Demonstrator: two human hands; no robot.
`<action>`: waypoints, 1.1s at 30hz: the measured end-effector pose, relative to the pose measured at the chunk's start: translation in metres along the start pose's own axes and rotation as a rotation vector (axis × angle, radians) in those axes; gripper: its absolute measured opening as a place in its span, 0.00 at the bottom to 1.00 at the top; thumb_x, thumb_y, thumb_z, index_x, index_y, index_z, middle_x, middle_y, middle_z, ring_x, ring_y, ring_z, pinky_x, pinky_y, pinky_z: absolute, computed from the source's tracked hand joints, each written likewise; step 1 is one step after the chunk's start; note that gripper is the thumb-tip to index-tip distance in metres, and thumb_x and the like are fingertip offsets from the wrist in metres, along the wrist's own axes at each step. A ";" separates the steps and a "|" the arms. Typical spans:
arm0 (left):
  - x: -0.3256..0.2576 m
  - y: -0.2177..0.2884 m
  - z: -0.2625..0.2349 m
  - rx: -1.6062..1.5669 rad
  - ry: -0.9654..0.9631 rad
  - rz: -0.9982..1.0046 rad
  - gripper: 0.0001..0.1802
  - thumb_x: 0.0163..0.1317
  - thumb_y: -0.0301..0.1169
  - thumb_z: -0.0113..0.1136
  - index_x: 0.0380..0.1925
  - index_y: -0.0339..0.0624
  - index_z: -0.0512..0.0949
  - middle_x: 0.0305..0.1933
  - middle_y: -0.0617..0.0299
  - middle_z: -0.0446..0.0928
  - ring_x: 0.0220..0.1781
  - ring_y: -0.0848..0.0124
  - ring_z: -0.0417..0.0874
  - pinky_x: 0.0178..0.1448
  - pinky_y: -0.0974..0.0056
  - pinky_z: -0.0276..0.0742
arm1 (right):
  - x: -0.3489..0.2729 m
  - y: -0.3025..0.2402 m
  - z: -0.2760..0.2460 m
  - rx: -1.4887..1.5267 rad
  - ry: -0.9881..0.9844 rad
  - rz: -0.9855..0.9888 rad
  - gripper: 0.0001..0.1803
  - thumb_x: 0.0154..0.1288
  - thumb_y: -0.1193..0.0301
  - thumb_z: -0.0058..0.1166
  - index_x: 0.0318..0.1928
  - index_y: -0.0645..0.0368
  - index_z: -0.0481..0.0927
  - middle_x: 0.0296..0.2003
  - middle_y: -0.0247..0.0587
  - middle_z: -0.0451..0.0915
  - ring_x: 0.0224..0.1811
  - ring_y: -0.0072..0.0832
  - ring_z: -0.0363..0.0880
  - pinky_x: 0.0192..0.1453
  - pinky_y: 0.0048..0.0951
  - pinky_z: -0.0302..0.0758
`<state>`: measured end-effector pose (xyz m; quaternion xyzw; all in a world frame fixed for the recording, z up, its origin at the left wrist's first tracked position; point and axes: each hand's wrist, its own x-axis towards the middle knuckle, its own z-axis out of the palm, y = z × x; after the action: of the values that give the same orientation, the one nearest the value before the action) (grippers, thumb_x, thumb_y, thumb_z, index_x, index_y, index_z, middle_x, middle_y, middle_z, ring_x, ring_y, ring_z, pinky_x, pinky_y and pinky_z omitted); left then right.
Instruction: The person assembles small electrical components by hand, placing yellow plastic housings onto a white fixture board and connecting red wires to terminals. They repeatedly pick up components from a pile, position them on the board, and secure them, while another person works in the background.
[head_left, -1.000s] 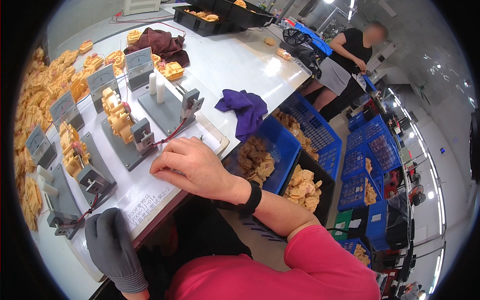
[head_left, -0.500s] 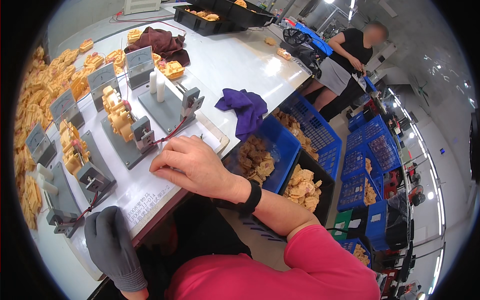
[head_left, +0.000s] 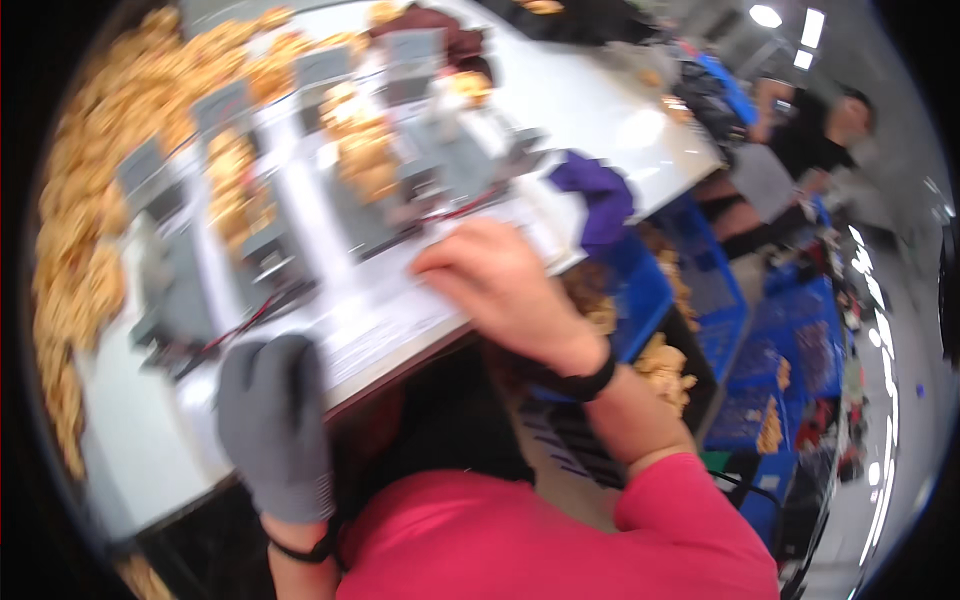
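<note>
My right hand [head_left: 490, 280], bare with a black wristband, hovers or rests at the front of the white bench; its fingers are pressed together with nothing visible in them. Beyond it stand grey test stands with meter panels [head_left: 415, 60]. A yellow plastic gear assembly [head_left: 362, 155] sits on one stand, and another yellow assembly [head_left: 235, 195] sits on a stand further left. My left hand [head_left: 270, 420], in a grey glove, is bent over the bench's front edge near red and black wires [head_left: 240, 325]; its fingertips are hidden. Motion blurs the picture.
A heap of yellow parts [head_left: 90, 230] covers the bench's left side. A purple cloth [head_left: 600, 195] lies by the right edge and a dark red cloth [head_left: 440, 35] at the back. Blue crates [head_left: 715, 270] and a black bin with yellow parts stand right. A person [head_left: 800, 150] stands beyond.
The view has swung, so bench and stands appear further right and higher. My hands stay close to the bench's front edge; my left wrist now shows a dark band.
</note>
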<state>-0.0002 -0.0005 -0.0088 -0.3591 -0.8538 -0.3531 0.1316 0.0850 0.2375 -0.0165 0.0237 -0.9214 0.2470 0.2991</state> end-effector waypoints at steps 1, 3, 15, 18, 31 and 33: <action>0.000 -0.001 0.000 0.031 0.005 0.004 0.05 0.61 0.28 0.66 0.37 0.44 0.82 0.37 0.53 0.77 0.41 0.52 0.79 0.44 0.53 0.74 | 0.001 -0.001 -0.002 0.004 -0.033 0.018 0.03 0.62 0.73 0.63 0.37 0.56 0.84 0.32 0.41 0.80 0.40 0.42 0.80 0.45 0.42 0.75; -0.001 -0.001 0.000 0.034 0.026 0.031 0.05 0.61 0.30 0.67 0.37 0.47 0.83 0.36 0.57 0.78 0.39 0.55 0.80 0.43 0.54 0.74 | -0.001 -0.005 -0.004 0.039 -0.038 0.071 0.04 0.62 0.73 0.63 0.38 0.57 0.85 0.33 0.40 0.81 0.40 0.41 0.80 0.46 0.40 0.73; 0.001 0.005 -0.005 0.049 0.007 0.000 0.07 0.59 0.31 0.69 0.37 0.47 0.83 0.34 0.61 0.78 0.36 0.60 0.79 0.40 0.58 0.74 | 0.001 -0.009 -0.008 0.013 -0.073 0.112 0.07 0.60 0.76 0.66 0.39 0.56 0.85 0.33 0.37 0.81 0.38 0.37 0.78 0.45 0.36 0.70; 0.001 0.004 -0.006 0.059 -0.015 -0.004 0.07 0.59 0.31 0.68 0.38 0.47 0.83 0.34 0.61 0.78 0.36 0.60 0.79 0.40 0.57 0.74 | 0.000 -0.009 -0.007 0.009 -0.071 0.115 0.07 0.59 0.76 0.66 0.39 0.55 0.86 0.33 0.36 0.80 0.38 0.37 0.78 0.44 0.36 0.70; 0.001 0.001 -0.006 0.035 -0.006 0.006 0.08 0.59 0.31 0.69 0.39 0.49 0.83 0.34 0.62 0.77 0.35 0.60 0.79 0.39 0.58 0.73 | -0.002 -0.010 -0.004 0.006 -0.057 0.119 0.08 0.58 0.76 0.68 0.38 0.54 0.85 0.33 0.34 0.79 0.37 0.36 0.77 0.43 0.35 0.69; 0.001 0.001 -0.006 0.034 -0.003 0.010 0.08 0.59 0.31 0.69 0.38 0.49 0.83 0.34 0.62 0.77 0.35 0.61 0.79 0.39 0.58 0.73 | -0.002 -0.010 -0.004 0.009 -0.057 0.128 0.08 0.58 0.77 0.68 0.38 0.54 0.85 0.33 0.34 0.79 0.37 0.36 0.77 0.43 0.35 0.69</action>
<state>-0.0008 -0.0038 -0.0033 -0.3617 -0.8581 -0.3372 0.1384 0.0913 0.2302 -0.0102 -0.0270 -0.9280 0.2691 0.2561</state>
